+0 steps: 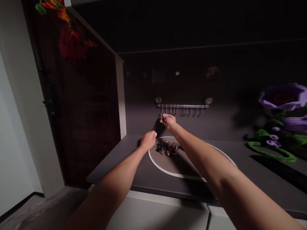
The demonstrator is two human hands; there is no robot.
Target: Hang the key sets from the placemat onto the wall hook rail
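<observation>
My right hand is raised just below the left end of a clear rail with hooks, its fingers pinched on a small metal ring or hook too small to tell exactly. Lower and to the left, my left hand is closed at the left edge of an oval mat with a white rim; what it holds, if anything, is hidden. A pile of keys with rings and dark fobs lies on the mat, between my left hand and my right forearm.
Purple artificial flowers with a green looped stem stand on the grey shelf at the right. A dark door is at the left, with red and orange flowers above. Small round fixtures sit on the back panel.
</observation>
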